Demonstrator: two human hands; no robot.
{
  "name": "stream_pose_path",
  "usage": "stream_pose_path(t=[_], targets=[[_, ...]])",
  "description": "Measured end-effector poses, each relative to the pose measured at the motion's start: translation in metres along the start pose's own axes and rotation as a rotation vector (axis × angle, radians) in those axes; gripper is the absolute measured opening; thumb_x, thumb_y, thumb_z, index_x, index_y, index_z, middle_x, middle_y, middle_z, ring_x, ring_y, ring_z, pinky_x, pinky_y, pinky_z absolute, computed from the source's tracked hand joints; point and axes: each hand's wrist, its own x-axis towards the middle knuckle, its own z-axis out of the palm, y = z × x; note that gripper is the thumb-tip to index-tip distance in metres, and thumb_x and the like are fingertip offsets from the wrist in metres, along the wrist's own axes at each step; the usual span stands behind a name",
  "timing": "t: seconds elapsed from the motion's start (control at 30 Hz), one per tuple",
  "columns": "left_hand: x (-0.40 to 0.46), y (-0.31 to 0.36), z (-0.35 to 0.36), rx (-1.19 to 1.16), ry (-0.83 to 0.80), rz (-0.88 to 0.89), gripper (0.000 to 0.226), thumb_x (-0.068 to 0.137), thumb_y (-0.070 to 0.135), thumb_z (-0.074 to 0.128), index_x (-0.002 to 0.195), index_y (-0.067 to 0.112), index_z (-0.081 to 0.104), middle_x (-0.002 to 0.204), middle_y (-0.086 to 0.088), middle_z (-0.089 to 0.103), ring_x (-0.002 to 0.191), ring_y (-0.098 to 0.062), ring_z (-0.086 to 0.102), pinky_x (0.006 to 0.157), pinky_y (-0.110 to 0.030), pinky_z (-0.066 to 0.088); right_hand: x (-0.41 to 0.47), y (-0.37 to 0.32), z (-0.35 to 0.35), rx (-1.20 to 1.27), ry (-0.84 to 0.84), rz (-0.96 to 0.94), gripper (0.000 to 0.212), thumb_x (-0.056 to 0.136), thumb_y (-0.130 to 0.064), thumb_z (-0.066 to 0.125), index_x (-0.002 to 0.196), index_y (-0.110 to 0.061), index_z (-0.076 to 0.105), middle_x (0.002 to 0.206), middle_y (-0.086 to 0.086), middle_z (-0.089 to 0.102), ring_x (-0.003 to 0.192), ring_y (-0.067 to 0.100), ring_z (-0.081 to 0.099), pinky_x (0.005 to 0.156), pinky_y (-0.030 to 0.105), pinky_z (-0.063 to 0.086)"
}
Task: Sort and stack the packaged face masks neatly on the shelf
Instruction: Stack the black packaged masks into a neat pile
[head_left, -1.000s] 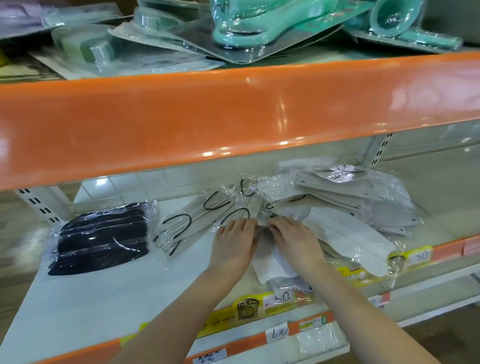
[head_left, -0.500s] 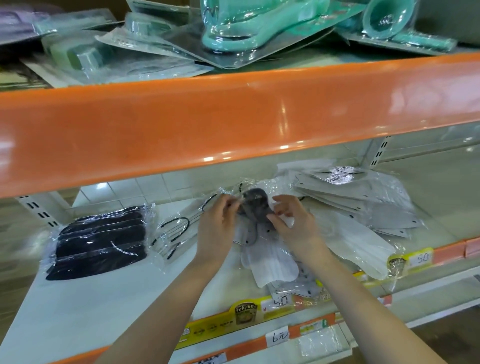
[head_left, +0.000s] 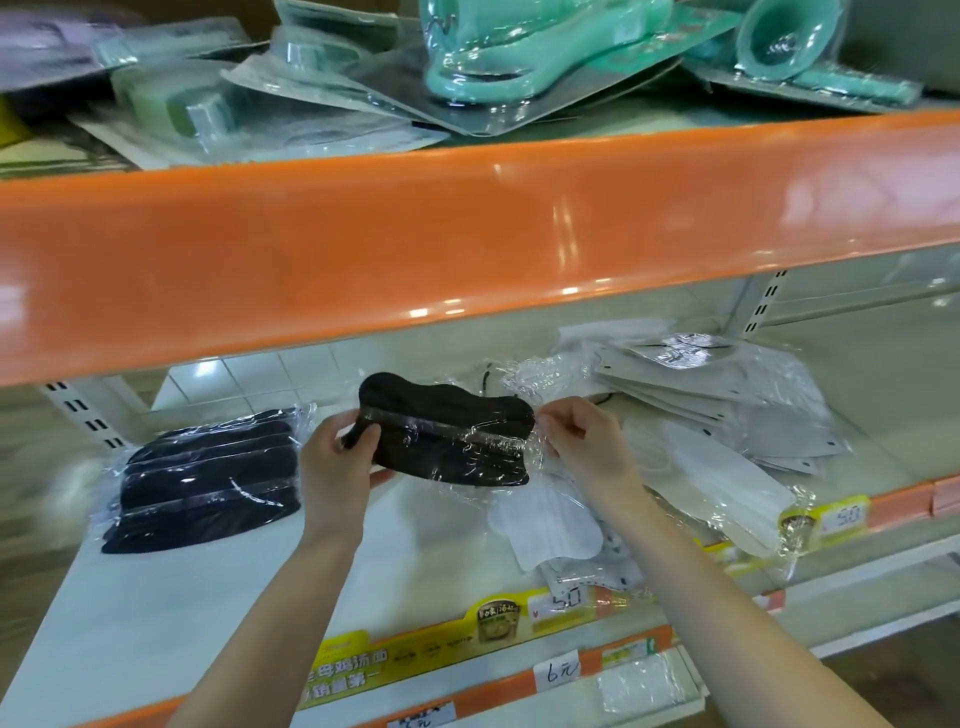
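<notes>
Black packaged mask (head_left: 447, 436) hangs above the white shelf (head_left: 156, 597), held up between my two hands: my left hand (head_left: 337, 462) grips its left end with thumb on top and fingers curled under, and my right hand (head_left: 587, 441) pinches the clear wrapper at its right end. Just left of my left hand a stack of black masks (head_left: 208, 473) in clear wrap lies flat on the shelf, while to the right a loose heap of white masks (head_left: 717, 431) spreads toward the front price strip (head_left: 519, 623). Overhead runs the orange shelf edge (head_left: 467, 234), with teal blister-packed goods (head_left: 493, 52) on top.
</notes>
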Motion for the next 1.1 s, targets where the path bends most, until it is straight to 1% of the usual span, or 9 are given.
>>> stream_pose_path(t=[0.17, 0.27, 0.47, 0.63, 0.77, 0.87, 0.93, 1.03, 1.1], targets=[[-0.005, -0.010, -0.015, 0.004, 0.057, -0.058, 0.013, 0.091, -0.003, 0.056, 0.101, 0.005, 0.060, 0.089, -0.013, 0.063, 0.063, -0.021, 0.066, 0.049, -0.023, 0.054, -0.006, -0.001, 0.024, -0.166, 0.079, -0.034, 0.011, 0.091, -0.008, 0.056, 0.098, -0.011, 0.065, 0.089, -0.001, 0.064, 0.089, 0.019, 0.059, 0.074, 0.022, 0.039], [-0.009, -0.009, -0.024, -0.097, 0.064, -0.130, 0.012, 0.093, -0.005, 0.052, 0.098, 0.002, 0.059, 0.085, -0.012, 0.061, 0.057, -0.016, 0.064, 0.049, -0.021, 0.054, -0.021, 0.001, 0.043, -0.355, 0.122, -0.396, 0.022, 0.086, -0.019, 0.060, 0.104, -0.005, 0.062, 0.105, 0.009, 0.059, 0.100, 0.024, 0.052, 0.081, 0.021, 0.035], [-0.007, -0.007, -0.049, -0.136, 0.099, -0.180, 0.016, 0.093, -0.007, 0.049, 0.092, 0.003, 0.062, 0.082, -0.013, 0.063, 0.060, -0.020, 0.064, 0.052, -0.020, 0.054, -0.039, 0.011, 0.075, -0.765, -0.128, -0.884, 0.042, 0.080, -0.043, 0.048, 0.110, -0.017, 0.062, 0.108, -0.001, 0.062, 0.102, 0.017, 0.050, 0.082, 0.031, 0.046], [-0.005, -0.003, -0.075, -0.145, 0.071, -0.204, 0.018, 0.094, -0.007, 0.048, 0.093, 0.001, 0.064, 0.079, -0.014, 0.065, 0.055, -0.012, 0.065, 0.055, -0.019, 0.055, -0.042, -0.001, 0.099, -0.752, -0.160, -0.901, 0.031, 0.083, -0.034, 0.045, 0.088, -0.020, 0.072, 0.088, -0.008, 0.067, 0.076, 0.014, 0.064, 0.063, 0.021, 0.051], [0.000, 0.000, -0.101, -0.167, 0.058, -0.227, 0.016, 0.095, -0.005, 0.048, 0.102, -0.005, 0.062, 0.082, -0.014, 0.066, 0.066, -0.019, 0.066, 0.062, -0.023, 0.058, -0.042, -0.010, 0.116, -0.708, -0.240, -0.889, 0.026, 0.085, -0.030, 0.047, 0.089, -0.020, 0.070, 0.089, -0.008, 0.067, 0.079, 0.014, 0.063, 0.064, 0.023, 0.052], [0.002, 0.008, -0.117, -0.142, 0.040, -0.210, 0.014, 0.095, -0.005, 0.048, 0.099, -0.007, 0.061, 0.088, -0.019, 0.067, 0.065, -0.020, 0.068, 0.060, -0.022, 0.057, -0.040, -0.013, 0.129, -0.759, -0.304, -0.912, 0.011, 0.079, -0.014, 0.069, 0.089, -0.017, 0.070, 0.088, -0.004, 0.069, 0.077, 0.019, 0.066, 0.064, 0.029, 0.056], [0.008, 0.006, -0.127, 0.003, 0.077, -0.153, 0.014, 0.094, -0.003, 0.050, 0.105, -0.006, 0.058, 0.102, -0.021, 0.064, 0.074, -0.020, 0.069, 0.065, -0.024, 0.056, -0.040, -0.019, 0.141, -0.758, -0.310, -0.883, 0.027, 0.066, -0.003, 0.079, 0.087, -0.017, 0.069, 0.082, -0.003, 0.068, 0.072, 0.021, 0.066, 0.060, 0.029, 0.055], [0.015, 0.001, -0.146, 0.523, 0.199, 0.099, 0.048, 0.091, 0.011, 0.060, 0.135, 0.006, 0.042, 0.134, -0.012, 0.047, 0.116, -0.027, 0.054, 0.096, -0.037, 0.046, -0.042, -0.035, 0.160, -0.758, -0.256, -0.906, 0.027, 0.057, -0.002, 0.081, 0.075, -0.017, 0.067, 0.069, -0.003, 0.065, 0.061, 0.021, 0.064, 0.052, 0.023, 0.049], [0.012, 0.002, -0.157, 0.646, 0.213, 0.317, 0.049, 0.091, 0.017, 0.062, 0.136, 0.012, 0.044, 0.135, -0.005, 0.045, 0.119, -0.024, 0.050, 0.100, -0.039, 0.042, -0.042, -0.047, 0.173, -0.751, -0.241, -0.914, 0.024, 0.057, -0.004, 0.079, 0.071, -0.017, 0.064, 0.066, -0.004, 0.063, 0.060, 0.021, 0.063, 0.049, 0.024, 0.048]])
